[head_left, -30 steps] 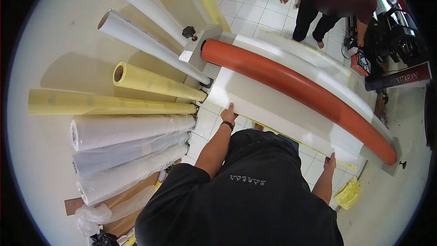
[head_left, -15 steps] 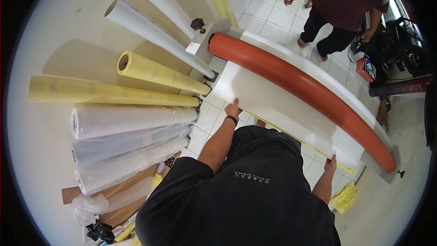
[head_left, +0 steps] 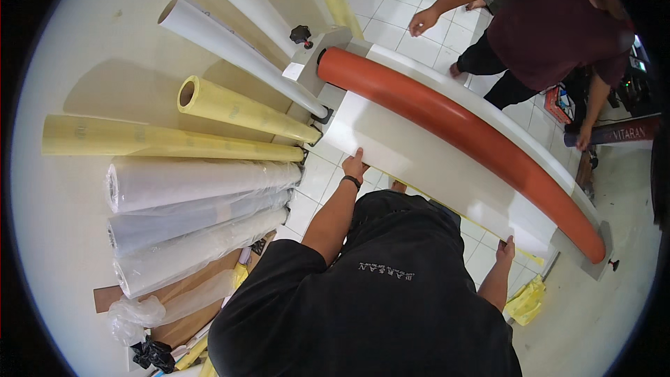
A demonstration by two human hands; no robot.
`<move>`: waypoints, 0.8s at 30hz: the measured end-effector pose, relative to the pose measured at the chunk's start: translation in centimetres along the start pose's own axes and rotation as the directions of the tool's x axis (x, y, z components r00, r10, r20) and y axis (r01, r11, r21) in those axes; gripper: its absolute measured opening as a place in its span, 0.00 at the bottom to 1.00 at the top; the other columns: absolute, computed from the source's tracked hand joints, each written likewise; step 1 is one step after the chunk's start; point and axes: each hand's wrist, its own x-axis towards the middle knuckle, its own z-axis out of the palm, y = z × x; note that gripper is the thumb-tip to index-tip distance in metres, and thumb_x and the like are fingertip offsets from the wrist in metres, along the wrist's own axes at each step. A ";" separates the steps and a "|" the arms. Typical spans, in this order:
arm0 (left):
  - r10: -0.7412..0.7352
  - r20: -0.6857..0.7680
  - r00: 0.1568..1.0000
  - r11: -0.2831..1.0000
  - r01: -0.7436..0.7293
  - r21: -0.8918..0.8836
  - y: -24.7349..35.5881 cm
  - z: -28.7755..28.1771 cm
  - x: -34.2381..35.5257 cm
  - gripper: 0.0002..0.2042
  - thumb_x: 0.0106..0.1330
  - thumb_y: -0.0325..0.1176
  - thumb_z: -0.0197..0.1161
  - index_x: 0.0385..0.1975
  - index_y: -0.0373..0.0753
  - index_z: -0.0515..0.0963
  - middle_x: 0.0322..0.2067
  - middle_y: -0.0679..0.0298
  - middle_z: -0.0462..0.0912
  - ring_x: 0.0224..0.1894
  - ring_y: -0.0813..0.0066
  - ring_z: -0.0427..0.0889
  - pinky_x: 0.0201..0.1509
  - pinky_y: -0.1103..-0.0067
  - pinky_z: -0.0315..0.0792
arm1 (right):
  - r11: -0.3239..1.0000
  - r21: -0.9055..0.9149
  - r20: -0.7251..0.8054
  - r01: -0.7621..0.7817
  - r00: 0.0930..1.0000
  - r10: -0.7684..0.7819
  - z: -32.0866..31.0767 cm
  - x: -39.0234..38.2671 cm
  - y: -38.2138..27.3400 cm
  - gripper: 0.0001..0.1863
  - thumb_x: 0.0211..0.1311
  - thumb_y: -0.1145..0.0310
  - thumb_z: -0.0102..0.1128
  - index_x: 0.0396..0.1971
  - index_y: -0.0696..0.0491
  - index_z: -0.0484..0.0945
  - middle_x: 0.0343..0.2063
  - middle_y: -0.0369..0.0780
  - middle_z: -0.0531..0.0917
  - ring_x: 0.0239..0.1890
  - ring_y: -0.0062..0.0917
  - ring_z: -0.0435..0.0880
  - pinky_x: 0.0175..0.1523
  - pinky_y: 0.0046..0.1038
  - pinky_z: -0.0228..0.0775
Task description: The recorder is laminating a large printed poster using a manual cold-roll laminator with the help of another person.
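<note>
A wide white sheet [head_left: 426, 167] stretches in front of the red roller [head_left: 460, 132] of a laminating machine. A thin yellow strip runs along its near edge. My left hand [head_left: 354, 166] grips that edge toward its left end, thumb on top and fingers underneath. Toward the right end my right hand [head_left: 507, 248] pinches the same edge. The fingers below the sheet are partly hidden. Between my body and the roller the sheet is held out nearly flat.
Beyond the machine a person in a dark red shirt [head_left: 551, 35] stretches one hand [head_left: 423, 22] over the floor. Yellow rolls [head_left: 174, 141] and plastic-wrapped rolls [head_left: 206, 185] stand against the left wall. Crumpled yellow sheeting [head_left: 525, 301] lies at the right. A black knob [head_left: 301, 34] tops the machine's left end.
The other person has come closer to the machine, one arm now stretched out to the left and the other lowered at the right. My hands and the sheet have hardly moved.
</note>
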 end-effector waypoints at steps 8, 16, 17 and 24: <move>-0.011 0.142 0.990 0.995 0.024 -0.096 -0.7 -1.4 1.8 0.18 0.67 0.40 0.59 0.47 0.32 0.69 0.43 0.54 0.79 0.44 0.60 0.82 0.48 0.64 0.79 | 0.995 0.081 0.081 -0.051 0.996 0.045 -0.4 -0.3 -0.1 0.19 0.69 0.63 0.51 0.51 0.61 0.69 0.47 0.44 0.77 0.49 0.30 0.77 0.54 0.29 0.73; -0.060 0.227 0.972 0.992 0.084 -0.098 0.2 -1.8 2.2 0.19 0.70 0.42 0.55 0.53 0.36 0.69 0.47 0.59 0.76 0.49 0.63 0.75 0.55 0.65 0.71 | 0.969 0.227 0.090 -0.095 0.993 0.077 1.6 -3.0 0.7 0.17 0.70 0.64 0.48 0.53 0.56 0.70 0.51 0.41 0.77 0.53 0.32 0.76 0.61 0.35 0.68; -0.078 0.201 0.976 0.995 0.090 -0.053 0.3 -1.7 2.2 0.18 0.70 0.43 0.56 0.52 0.37 0.69 0.47 0.61 0.75 0.48 0.63 0.74 0.55 0.66 0.71 | 0.965 0.244 0.115 -0.093 0.991 0.066 1.4 -2.8 0.8 0.17 0.70 0.64 0.48 0.53 0.56 0.70 0.50 0.41 0.77 0.53 0.32 0.76 0.60 0.35 0.69; -0.049 0.255 0.966 0.999 0.043 0.029 0.8 -1.5 2.5 0.17 0.70 0.42 0.55 0.49 0.35 0.71 0.45 0.59 0.77 0.46 0.64 0.76 0.55 0.67 0.70 | 0.975 0.220 -0.019 -0.011 1.000 0.016 1.0 -2.0 1.6 0.18 0.67 0.65 0.54 0.52 0.60 0.71 0.48 0.45 0.78 0.48 0.36 0.79 0.53 0.38 0.75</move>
